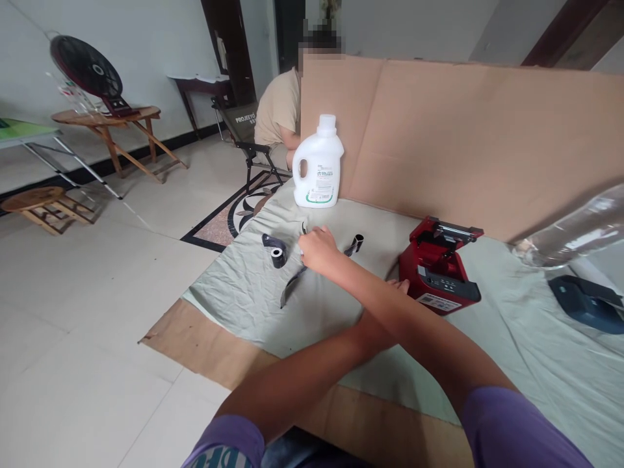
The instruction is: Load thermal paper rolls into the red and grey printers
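Note:
My forearms cross, the right over the left. My right hand [319, 250] is closed above the cloth; a thin dark curved tip sticks up beside its fingers, too small to name. Under it runs a glossy black strip [291, 286], and a small black roll [357, 242] lies just to its right. Another black roll with a white core [278, 256] lies to the left, its loose end trailing behind it. My left hand [400, 285] is at the lower left side of a red label printer [441, 270] with its lid raised; the right forearm hides most of that hand.
A white jug [319, 166] stands at the back of the cloth [244, 305], before a tall cardboard panel [478, 143]. To the right are a dark blue-grey device [585, 302] and a clear plastic-wrapped thing [575, 227]. Behind the panel sits a person [277, 107].

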`<state>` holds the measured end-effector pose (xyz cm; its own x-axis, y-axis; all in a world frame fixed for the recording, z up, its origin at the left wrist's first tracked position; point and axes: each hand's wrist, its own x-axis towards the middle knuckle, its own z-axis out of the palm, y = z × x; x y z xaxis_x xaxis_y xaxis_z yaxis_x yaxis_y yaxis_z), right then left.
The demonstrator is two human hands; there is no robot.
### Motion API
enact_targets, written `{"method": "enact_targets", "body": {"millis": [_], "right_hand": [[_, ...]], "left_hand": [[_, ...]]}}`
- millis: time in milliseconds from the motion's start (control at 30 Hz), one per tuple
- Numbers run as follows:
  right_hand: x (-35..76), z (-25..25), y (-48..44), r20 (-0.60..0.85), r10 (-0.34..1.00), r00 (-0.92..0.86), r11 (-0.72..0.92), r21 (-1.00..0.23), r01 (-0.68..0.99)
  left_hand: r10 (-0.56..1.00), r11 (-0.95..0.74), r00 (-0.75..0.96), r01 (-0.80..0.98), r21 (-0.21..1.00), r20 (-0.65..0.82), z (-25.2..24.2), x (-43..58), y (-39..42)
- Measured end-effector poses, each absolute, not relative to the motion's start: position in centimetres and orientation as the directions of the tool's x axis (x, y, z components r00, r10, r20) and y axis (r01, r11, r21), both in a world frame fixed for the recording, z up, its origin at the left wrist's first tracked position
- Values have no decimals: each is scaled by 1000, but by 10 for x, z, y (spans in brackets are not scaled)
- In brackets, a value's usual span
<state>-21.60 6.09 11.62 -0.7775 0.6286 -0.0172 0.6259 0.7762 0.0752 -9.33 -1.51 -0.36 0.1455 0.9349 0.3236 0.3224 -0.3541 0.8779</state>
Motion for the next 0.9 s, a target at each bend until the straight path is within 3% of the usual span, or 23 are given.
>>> {"method": "enact_targets", "body": {"millis": [167, 267, 367, 467, 533, 667, 733, 800, 833, 900], "right_hand": [[-206, 105, 53, -48, 629, -776, 777, 61, 626], [-194, 98, 52, 45, 631, -775, 776, -15, 631], [-172, 97, 50, 160, 655, -739, 743, -314, 591], [-137, 105, 49, 215, 692, -689, 581, -732, 355], [-107, 115, 48, 220, 732, -644, 432, -881, 191], [-41, 143, 44, 209, 844, -493, 254, -967, 25], [-11, 156, 42, 193, 874, -445, 212, -977, -7], [15, 165, 40, 173, 880, -442, 181, -983, -25], [25, 168, 39, 168, 878, -448, 172, -985, -31], [42, 171, 41, 174, 865, -470, 183, -983, -27]], "left_hand": [[873, -487, 266, 487, 725, 409, -16, -96, -14], [870, -492, 310, 540, 683, 382, -15, -101, -12], [880, -474, 310, 552, 686, 359, -10, -104, -10], [883, -469, 273, 537, 701, 382, -1, -105, -11], [856, -511, 239, 531, 676, 459, 10, -108, -18], [733, -656, 278, 531, 536, 621, 51, -123, -45], [681, -677, 198, 538, 503, 705, 84, -134, -51], [631, -616, -46, 576, 537, 774, 118, -142, -44], [659, -557, -122, 584, 590, 742, 133, -143, -36], [764, -515, -86, 515, 685, 639, 156, -143, -15]]}}
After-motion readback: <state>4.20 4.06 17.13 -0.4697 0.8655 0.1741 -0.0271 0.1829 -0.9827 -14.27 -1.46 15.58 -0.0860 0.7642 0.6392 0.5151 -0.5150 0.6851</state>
